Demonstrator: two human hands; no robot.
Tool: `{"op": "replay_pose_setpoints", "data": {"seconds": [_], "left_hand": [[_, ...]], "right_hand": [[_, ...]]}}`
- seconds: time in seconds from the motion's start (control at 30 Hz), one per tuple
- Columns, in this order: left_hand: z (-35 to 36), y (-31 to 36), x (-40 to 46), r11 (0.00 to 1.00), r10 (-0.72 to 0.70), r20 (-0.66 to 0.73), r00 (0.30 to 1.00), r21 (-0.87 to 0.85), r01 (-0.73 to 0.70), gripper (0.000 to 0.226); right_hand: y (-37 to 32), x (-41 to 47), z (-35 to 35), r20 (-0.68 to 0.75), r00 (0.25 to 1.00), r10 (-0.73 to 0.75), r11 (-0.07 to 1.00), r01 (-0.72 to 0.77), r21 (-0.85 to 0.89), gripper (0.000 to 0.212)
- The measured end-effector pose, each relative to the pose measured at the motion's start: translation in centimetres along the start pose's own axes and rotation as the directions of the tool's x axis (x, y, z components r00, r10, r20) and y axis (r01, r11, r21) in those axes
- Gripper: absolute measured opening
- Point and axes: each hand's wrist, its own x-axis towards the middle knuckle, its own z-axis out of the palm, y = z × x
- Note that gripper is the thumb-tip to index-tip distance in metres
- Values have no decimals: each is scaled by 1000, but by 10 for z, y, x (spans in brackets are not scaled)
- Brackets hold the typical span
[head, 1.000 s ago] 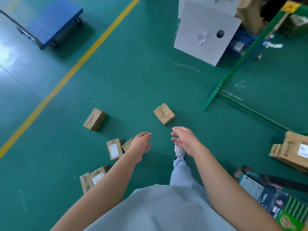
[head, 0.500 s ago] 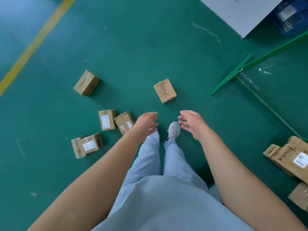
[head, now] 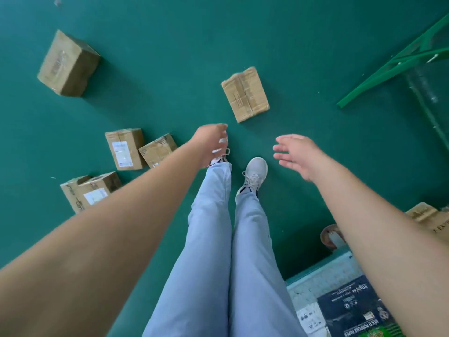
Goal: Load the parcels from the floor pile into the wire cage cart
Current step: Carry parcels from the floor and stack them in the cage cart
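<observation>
Several brown cardboard parcels lie on the green floor. One taped parcel sits just ahead of my feet. Another parcel lies at the far left. A labelled parcel and a smaller one lie side by side left of my left arm, and one more is partly behind that arm. My left hand reaches down toward the floor, fingers loosely curled, holding nothing. My right hand is spread open, below and right of the taped parcel. The wire cage cart is out of view.
A green metal frame runs along the upper right. More cardboard boxes lie at the right edge behind my right arm. A printed pack on a pale slab sits at the bottom right. My feet stand between the hands.
The view has dropped closer to the floor and the parcels look larger. Both hands have spread further apart and lowered toward the taped parcel.
</observation>
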Motion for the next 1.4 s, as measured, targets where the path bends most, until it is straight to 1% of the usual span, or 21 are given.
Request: {"op": "replay_pose_setpoints", "data": {"seconds": [0.03,0.13,0.17,0.3,0.4,0.47,0.53,0.6,0.67,0.73,0.8,0.87,0.93,0.97,1.07,1.13,1.2,1.27,1.4], "left_hand": [[1,6,26,1000,7,-5,1000,2,-7,9],[6,23,98,999,26,-3,1000,45,-25,24],[9,26,118,998,26,-6,1000,64,-26,27],[22,29,207,991,7,-12,1000,137,-6,19],[27,21,259,986,-20,-2,1000,164,20,31],[29,13,289,984,-41,-6,999,171,42,38],[32,7,312,984,-56,-12,998,170,58,40],[37,1,330,983,-70,0,998,169,70,42],[43,-3,340,983,-82,23,996,169,76,44],[51,-4,346,981,-84,39,996,177,76,45],[58,-4,346,980,-73,47,996,187,63,45],[61,-3,339,981,-58,36,998,189,50,42],[60,-1,329,979,-46,13,999,199,42,37],[59,0,316,977,-36,4,999,209,34,38],[54,1,278,977,-37,11,999,210,34,45],[52,2,245,982,-67,43,997,182,59,45],[54,1,199,981,-75,59,995,181,63,57],[58,2,154,982,-69,62,996,179,57,74],[66,1,44,987,-14,23,1000,162,10,96]], "right_hand": [[-4,25,3,-7,1000,7,1000,-7,-5,19],[-15,97,12,-21,1000,13,999,-14,-43,22],[-17,118,15,-18,1000,12,998,-13,-62,21],[-20,211,26,-32,999,25,993,-28,-117,17],[-19,265,30,-73,997,14,991,-23,-130,16],[-15,298,32,-101,995,-4,988,-12,-153,27],[-13,324,31,-147,988,-43,985,17,-174,47],[-12,344,30,-168,984,-64,982,32,-188,61],[-11,357,31,-144,987,-69,978,38,-203,67],[-13,364,35,-99,993,-67,975,44,-218,65],[-13,364,39,-80,994,-68,976,50,-214,60],[-11,357,42,-106,992,-64,982,44,-182,60],[-8,342,42,-141,987,-72,989,52,-140,50],[-8,328,39,-150,986,-73,991,56,-120,47],[-5,287,33,-146,989,-38,998,30,-52,53],[-5,251,28,-139,989,45,997,-36,69,60],[-1,204,18,-89,988,129,974,-109,197,58],[5,155,7,-53,985,163,960,-146,241,52],[20,43,-15,-64,987,148,937,-119,328,59]]}}
